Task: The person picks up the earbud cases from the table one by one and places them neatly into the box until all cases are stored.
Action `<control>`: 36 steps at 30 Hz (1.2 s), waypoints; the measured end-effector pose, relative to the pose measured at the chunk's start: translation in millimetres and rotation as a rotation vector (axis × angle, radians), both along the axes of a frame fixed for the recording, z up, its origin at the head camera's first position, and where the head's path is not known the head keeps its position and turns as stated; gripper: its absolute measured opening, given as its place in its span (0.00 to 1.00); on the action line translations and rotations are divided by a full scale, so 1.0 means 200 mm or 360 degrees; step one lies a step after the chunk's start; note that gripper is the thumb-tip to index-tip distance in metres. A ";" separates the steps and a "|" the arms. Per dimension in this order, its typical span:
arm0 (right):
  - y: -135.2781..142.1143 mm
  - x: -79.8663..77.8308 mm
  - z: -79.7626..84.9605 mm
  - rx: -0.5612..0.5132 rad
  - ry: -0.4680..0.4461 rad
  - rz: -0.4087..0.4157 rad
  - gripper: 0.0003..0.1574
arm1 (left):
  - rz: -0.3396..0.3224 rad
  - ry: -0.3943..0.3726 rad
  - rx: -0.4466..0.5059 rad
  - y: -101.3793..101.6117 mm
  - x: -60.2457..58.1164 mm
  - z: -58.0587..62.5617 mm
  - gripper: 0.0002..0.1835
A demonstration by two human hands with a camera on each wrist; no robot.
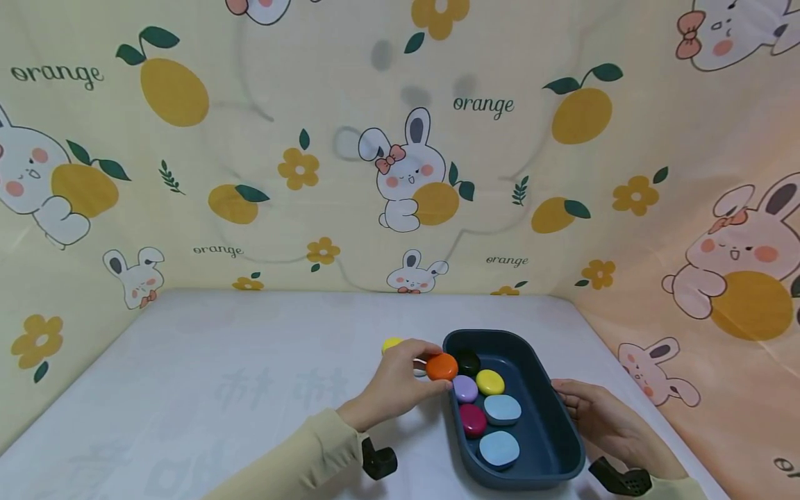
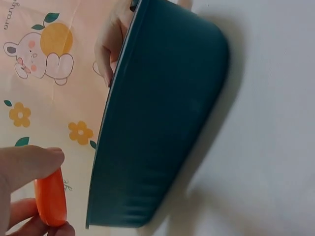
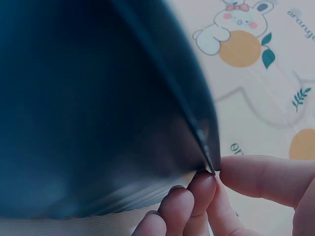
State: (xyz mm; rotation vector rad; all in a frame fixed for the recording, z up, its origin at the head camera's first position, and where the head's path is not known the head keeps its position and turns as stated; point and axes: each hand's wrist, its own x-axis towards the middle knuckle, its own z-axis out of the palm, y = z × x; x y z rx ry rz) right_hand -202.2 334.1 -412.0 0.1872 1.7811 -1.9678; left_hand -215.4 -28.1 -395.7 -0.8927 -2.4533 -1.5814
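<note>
In the head view my left hand (image 1: 400, 378) pinches a glossy orange rounded disc (image 1: 442, 367) between thumb and fingers, over the left rim of a dark blue box (image 1: 542, 423). The left wrist view shows the orange disc (image 2: 50, 199) edge-on, beside the box's rim and above it. My right hand (image 1: 615, 420) holds the box's right side; in the right wrist view its thumb and fingers pinch the rim (image 3: 204, 142). Inside the box lie a black disc (image 1: 467, 362), a yellow disc (image 1: 490, 382), a purple disc (image 1: 465, 389), a crimson disc (image 1: 473, 421) and two light blue pieces (image 1: 499, 449).
Behind my left hand another yellow piece (image 1: 392, 344) sits on the white tabletop (image 1: 219, 389), partly hidden. A pale piece (image 1: 420, 371) shows between the left fingers, beyond the hand. A patterned cloth (image 1: 337, 208) with rabbits and oranges rises at the back and sides.
</note>
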 end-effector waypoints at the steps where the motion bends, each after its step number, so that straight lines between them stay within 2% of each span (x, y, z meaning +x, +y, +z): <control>1: 0.00 0.00 0.00 -0.0002 0.0000 0.0001 0.15 | 0.0002 -0.0001 0.0001 0.01 0.01 0.00 0.25; 7: 0.00 0.00 0.00 -0.0012 0.0002 0.0006 0.15 | -0.0021 -0.0002 0.0000 0.05 0.04 0.02 0.25; 18: 0.00 0.00 0.00 0.0024 0.0007 -0.0010 0.16 | -0.0158 -0.0019 0.0036 0.12 0.09 0.05 0.24; 22: 0.00 0.00 0.00 0.0026 0.0010 -0.0004 0.16 | -0.0201 -0.0031 0.0017 0.15 0.10 0.05 0.25; 30: 0.00 0.01 -0.01 -0.0016 0.0017 0.0019 0.16 | -0.0248 0.0022 -0.0036 0.17 0.11 0.03 0.24; 36: 0.01 0.00 0.00 -0.0030 0.0018 0.0048 0.17 | -0.0288 0.0005 -0.0030 0.19 0.12 0.03 0.25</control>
